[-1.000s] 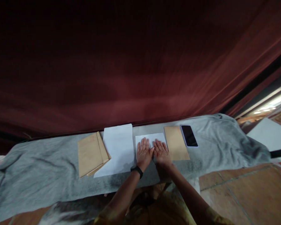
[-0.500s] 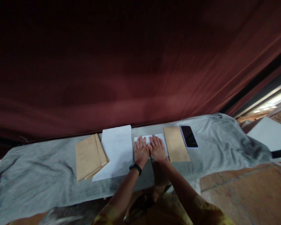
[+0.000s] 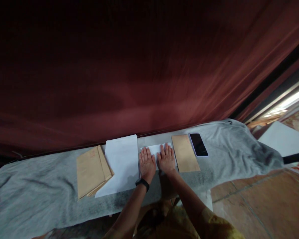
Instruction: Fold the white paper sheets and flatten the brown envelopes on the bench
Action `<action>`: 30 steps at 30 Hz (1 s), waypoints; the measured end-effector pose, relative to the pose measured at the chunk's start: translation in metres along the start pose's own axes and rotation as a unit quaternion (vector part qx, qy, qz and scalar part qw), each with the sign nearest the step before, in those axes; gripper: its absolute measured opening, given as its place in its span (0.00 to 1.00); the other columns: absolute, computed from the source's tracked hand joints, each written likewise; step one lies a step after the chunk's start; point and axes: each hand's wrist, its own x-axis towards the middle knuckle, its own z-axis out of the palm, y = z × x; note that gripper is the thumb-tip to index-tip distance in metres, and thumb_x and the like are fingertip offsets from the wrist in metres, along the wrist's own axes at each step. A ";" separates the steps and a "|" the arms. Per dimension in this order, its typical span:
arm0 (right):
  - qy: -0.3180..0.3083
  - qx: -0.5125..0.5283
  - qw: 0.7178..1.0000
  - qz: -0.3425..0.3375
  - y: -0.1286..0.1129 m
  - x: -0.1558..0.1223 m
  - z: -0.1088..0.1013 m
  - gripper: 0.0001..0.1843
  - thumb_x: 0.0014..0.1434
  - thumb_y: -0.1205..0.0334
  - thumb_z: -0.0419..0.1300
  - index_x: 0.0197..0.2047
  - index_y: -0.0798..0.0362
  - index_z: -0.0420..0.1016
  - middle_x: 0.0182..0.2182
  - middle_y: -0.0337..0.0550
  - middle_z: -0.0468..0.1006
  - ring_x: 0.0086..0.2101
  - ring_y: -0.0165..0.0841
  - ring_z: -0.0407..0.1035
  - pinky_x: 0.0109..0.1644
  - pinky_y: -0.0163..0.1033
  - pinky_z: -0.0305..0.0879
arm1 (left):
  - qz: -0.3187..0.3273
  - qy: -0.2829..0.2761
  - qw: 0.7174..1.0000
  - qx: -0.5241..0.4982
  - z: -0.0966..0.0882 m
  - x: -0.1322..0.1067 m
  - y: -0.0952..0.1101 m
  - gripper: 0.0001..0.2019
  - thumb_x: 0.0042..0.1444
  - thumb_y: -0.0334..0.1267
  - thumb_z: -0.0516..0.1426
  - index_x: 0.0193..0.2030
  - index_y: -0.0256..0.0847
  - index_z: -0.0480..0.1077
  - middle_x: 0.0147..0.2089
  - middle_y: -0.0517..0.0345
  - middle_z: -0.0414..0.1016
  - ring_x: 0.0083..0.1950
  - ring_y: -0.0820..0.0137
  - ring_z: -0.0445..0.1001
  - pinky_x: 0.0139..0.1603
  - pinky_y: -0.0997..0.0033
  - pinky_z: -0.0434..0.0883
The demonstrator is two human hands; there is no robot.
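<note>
Paper, small & white, lies in head view on grey cloth, btwn white sheets at left & brown envelope at right. L hand & R hand rest flat on it, fingers stretched, gripping nothing. Step seems pressing flat; next move prob. needs one palm lifted, w/ other steadying.
</note>
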 end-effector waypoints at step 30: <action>0.027 -0.064 0.997 -0.023 0.011 -0.035 -0.009 0.31 0.73 0.53 0.46 0.73 0.61 0.54 0.70 0.60 0.55 0.68 0.46 0.52 0.70 0.54 0.47 | 0.023 -0.013 0.992 0.124 0.004 -0.019 -0.002 0.31 0.70 0.45 0.44 0.73 0.26 0.51 0.75 0.34 0.51 0.77 0.55 0.48 0.75 0.49 0.52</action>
